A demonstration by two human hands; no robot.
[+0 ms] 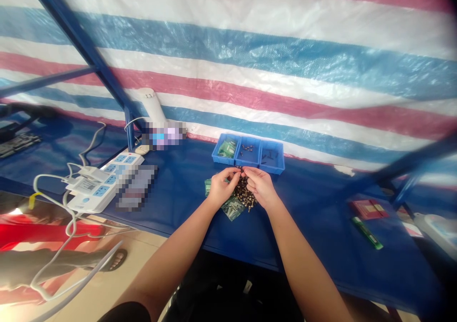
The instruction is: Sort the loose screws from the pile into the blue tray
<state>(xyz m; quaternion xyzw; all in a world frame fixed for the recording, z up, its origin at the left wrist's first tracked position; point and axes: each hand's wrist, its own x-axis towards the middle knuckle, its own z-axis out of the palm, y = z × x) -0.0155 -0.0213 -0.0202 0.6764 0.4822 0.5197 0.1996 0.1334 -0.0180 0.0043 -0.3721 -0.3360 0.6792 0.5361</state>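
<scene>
I'm seemingly handling brass parts [246,199] piled mid-frame, just below the blue bins [251,158], my left hand [223,185] and right hand [262,186] meeting at the fingertips, can't tell if either pinches anything, next move likely calling for fine, steady fingers.

A glossy plastic sheet [250,74] in red, white and blue stripes forms the wall behind the blue worktop [314,227], catching patches of light. A slanting blue metal post [78,34] with a crossbar [50,80] stands far left; pale floor [143,250] shows near left.
</scene>
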